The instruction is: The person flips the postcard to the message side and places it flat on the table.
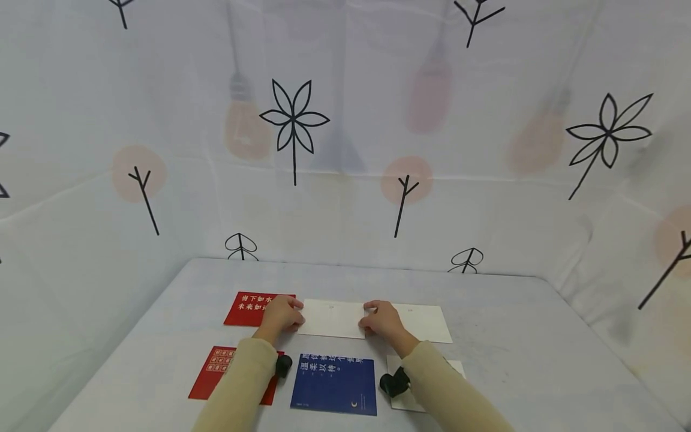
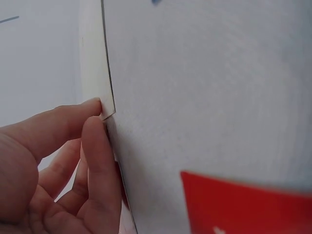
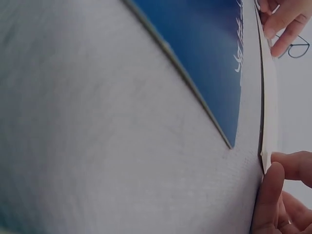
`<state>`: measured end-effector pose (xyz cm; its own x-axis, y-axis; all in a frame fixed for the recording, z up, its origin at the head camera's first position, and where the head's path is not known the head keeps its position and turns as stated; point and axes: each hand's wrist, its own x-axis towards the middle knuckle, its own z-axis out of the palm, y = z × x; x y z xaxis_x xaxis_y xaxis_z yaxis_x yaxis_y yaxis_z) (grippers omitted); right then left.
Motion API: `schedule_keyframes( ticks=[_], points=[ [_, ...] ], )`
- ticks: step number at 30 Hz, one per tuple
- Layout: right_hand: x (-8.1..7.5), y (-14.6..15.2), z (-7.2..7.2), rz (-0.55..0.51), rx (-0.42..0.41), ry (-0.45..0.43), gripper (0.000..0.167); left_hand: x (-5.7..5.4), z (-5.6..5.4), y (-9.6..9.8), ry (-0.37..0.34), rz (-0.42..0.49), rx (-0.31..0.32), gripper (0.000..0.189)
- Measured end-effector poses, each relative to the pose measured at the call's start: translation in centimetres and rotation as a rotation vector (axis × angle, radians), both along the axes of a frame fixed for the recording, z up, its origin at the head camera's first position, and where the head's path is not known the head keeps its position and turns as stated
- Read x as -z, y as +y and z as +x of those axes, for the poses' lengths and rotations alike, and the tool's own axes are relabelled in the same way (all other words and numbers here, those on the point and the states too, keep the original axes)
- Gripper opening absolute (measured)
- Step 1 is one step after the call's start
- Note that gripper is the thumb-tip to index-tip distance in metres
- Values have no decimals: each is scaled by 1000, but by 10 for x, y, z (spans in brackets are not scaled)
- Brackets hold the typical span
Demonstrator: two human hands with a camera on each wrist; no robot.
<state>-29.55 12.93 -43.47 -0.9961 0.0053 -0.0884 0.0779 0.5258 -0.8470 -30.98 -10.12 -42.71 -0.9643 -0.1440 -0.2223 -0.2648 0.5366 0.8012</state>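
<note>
A blank white card [image 1: 332, 318] lies at the middle of the back row on the white table. My left hand [image 1: 281, 315] pinches its left edge between thumb and fingers. At its right edge, my right hand [image 1: 383, 320] pinches the same card. In the left wrist view the card's corner [image 2: 100, 87] sits between the left thumb and a finger. The right wrist view shows the card edge-on [image 3: 269, 112], with the right fingertips [image 3: 274, 170] at its near corner. A red card [image 1: 242, 309] with white characters is partly behind the left hand.
Another white card [image 1: 426, 324] lies just right of the right hand. Nearer me are a red card [image 1: 207, 375], a blue card [image 1: 335, 387] with white characters, and a white card [image 1: 407, 403], partly covered by the right forearm. A patterned curtain [image 1: 345, 216] stands behind the table.
</note>
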Motion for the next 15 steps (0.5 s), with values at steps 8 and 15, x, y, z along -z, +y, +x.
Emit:
schedule_keyframes(
  ticks=[8, 15],
  points=[
    [-2, 1, 2, -59, -15, 3, 39, -4, 2, -2, 0, 12, 1, 33],
    [-4, 4, 4, -58, -36, 40, 36, -6, 2, -5, 17, 40, 27, 32]
  ],
)
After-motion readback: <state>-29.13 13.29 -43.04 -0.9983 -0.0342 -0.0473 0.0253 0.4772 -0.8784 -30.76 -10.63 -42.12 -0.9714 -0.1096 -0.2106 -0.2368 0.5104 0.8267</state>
